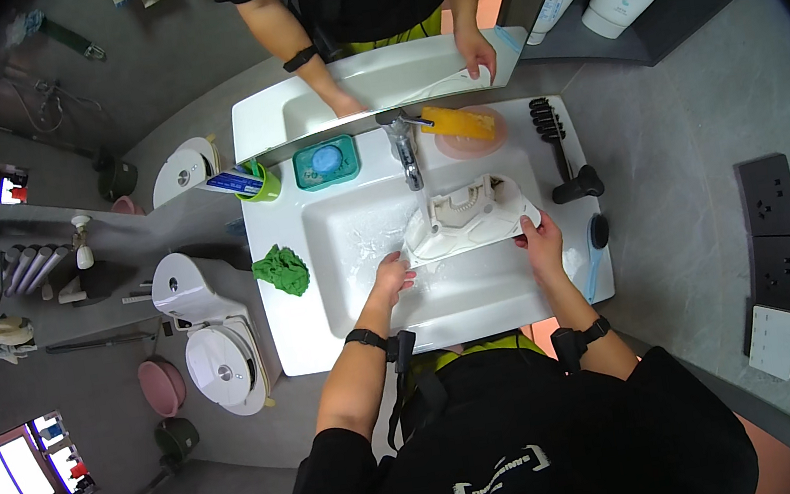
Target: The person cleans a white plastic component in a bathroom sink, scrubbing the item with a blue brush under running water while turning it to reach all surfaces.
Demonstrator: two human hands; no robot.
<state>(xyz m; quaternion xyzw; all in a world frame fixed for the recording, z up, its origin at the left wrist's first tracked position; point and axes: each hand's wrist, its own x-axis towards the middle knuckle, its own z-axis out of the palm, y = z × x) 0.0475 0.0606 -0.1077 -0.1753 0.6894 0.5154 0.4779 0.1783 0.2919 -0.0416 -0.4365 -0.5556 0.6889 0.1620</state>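
Note:
Both my hands hold a white moulded plastic part (pixel 493 226) with ribs and a raised, cut-out section, over the white sink basin (pixel 347 299). My left hand (pixel 392 278) grips its near left corner, fingers closed. At the right end, my right hand (pixel 542 244) pinches the edge with thumb and fingers. The part lies beneath the spout of the chrome faucet (pixel 408 159); water appears to run onto its left side, and the basin is wet. What the underside looks like is hidden.
Left on the counter are a green cloth (pixel 282 271), a blue soap in a teal dish (pixel 350 171) and a green cup (pixel 269 186). A yellow sponge (pixel 459 124) lies behind the basin. Along the right edge are a black brush (pixel 555 139) and a blue-handled brush (pixel 594 259).

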